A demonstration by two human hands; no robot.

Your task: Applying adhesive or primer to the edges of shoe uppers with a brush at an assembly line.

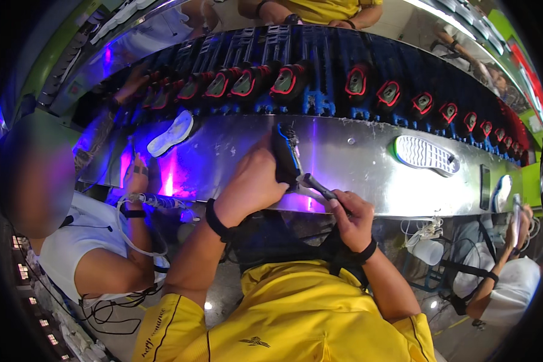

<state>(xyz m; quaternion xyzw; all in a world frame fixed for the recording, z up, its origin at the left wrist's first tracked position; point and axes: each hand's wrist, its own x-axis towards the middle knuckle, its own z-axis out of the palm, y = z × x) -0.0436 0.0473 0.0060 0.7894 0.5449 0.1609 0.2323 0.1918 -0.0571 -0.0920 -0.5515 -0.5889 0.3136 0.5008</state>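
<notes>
My left hand is wrapped round a dark shoe with blue trim, held up over the metal bench. In my right hand is a slim, dark-handled tool. Its pale tip reaches the near end of the shoe, close to my left fingers; the kind of tool is not clear. To the left on the bench rests a white shoe sole. A white and grey treaded sole with a green edge lies to the right.
Beyond the bench, a dark conveyor carries several dark shoes with red edging. A co-worker in white sits at my left, another at my right. Another person's yellow-clad torso shows opposite. A white cup hangs below the bench edge.
</notes>
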